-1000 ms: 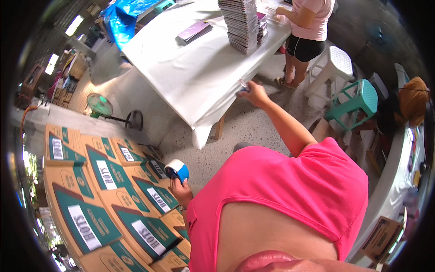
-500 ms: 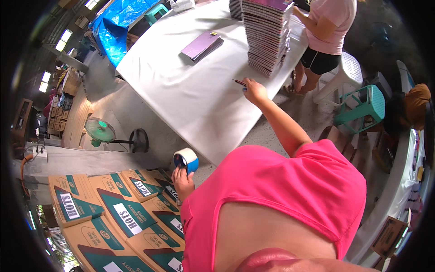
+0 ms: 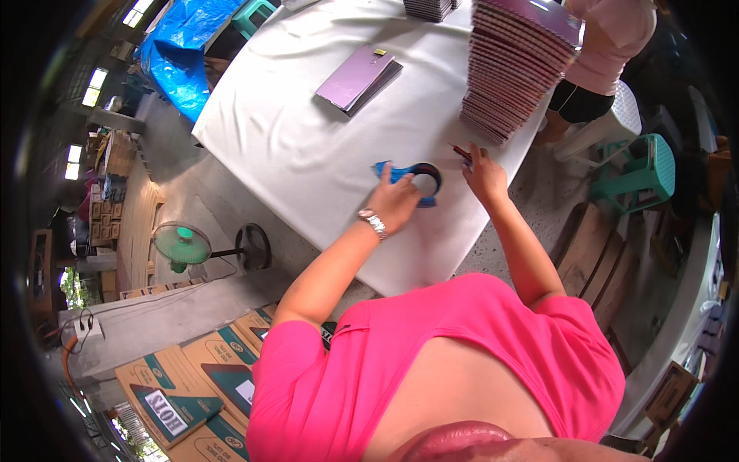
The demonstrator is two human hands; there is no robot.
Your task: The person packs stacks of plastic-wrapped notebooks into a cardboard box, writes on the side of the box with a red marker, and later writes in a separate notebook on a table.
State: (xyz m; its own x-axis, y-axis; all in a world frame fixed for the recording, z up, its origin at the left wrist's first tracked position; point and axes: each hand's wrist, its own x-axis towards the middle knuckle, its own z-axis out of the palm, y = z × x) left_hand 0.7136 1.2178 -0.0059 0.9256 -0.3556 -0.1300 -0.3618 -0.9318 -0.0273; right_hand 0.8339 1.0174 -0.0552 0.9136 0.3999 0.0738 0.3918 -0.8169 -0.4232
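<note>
A blue tape dispenser (image 3: 426,202) with a roll of tape is over the near part of the white-covered table. The fingers of my left hand (image 3: 394,202) are closed on it, with a metal watch on that wrist. To its right, my right hand (image 3: 486,179) grips a slim dark red pen-like tool (image 3: 462,152), its thin tip pointing to the far left. Just beyond that hand rises a tall stack of spiral notebooks (image 3: 514,73). Farther left lie purple notebooks (image 3: 356,78) with a small yellow tab on the top cover.
A person in a pink shirt (image 3: 604,35) stands beyond the tall stack. White (image 3: 625,112) and green stools (image 3: 650,173) are right of the table (image 3: 292,154). A green fan (image 3: 182,245) stands left, above stacked cartons (image 3: 208,377). Blue tarp (image 3: 178,58) hangs at the far left.
My left hand has brought the tape dispenser from beside the cartons to over the table. My right hand, still holding the red tool, appears farther right and slightly nearer.
</note>
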